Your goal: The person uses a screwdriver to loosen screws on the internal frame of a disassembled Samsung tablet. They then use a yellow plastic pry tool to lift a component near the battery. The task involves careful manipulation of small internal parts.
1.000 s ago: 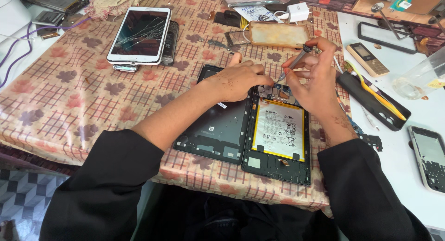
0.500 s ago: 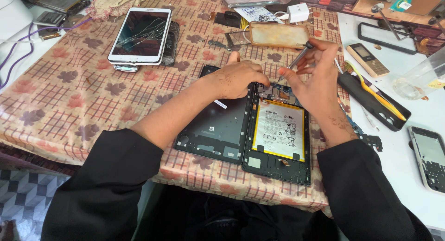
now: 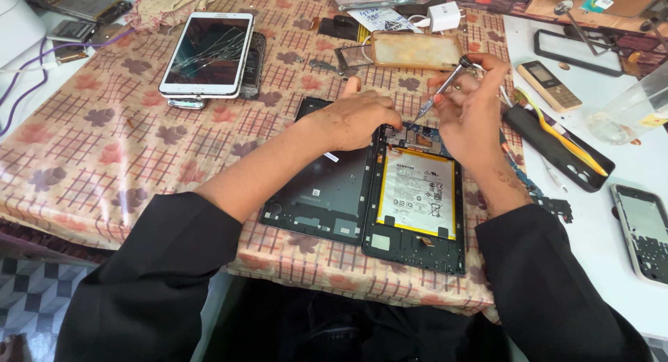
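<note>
An opened black tablet [image 3: 416,247] lies on the tablecloth with its pale yellow-edged battery [image 3: 418,193] showing. Its removed back cover [image 3: 327,195] lies just to the left. My left hand [image 3: 356,118] rests on the tablet's top edge, fingers curled, pressing it down. My right hand [image 3: 474,111] holds a thin screwdriver [image 3: 441,90], tip angled down toward the board at the tablet's top.
A white tablet with a cracked screen [image 3: 208,52] lies at the back left on other devices. A clear phone case [image 3: 417,50], a white charger [image 3: 445,15], a keypad phone [image 3: 547,85], a black tool case [image 3: 557,147] and a phone [image 3: 643,230] lie around the right side.
My right hand has lifted slightly and tilted the screwdriver, its tip staying near the tablet's top. My left hand has stayed on the tablet.
</note>
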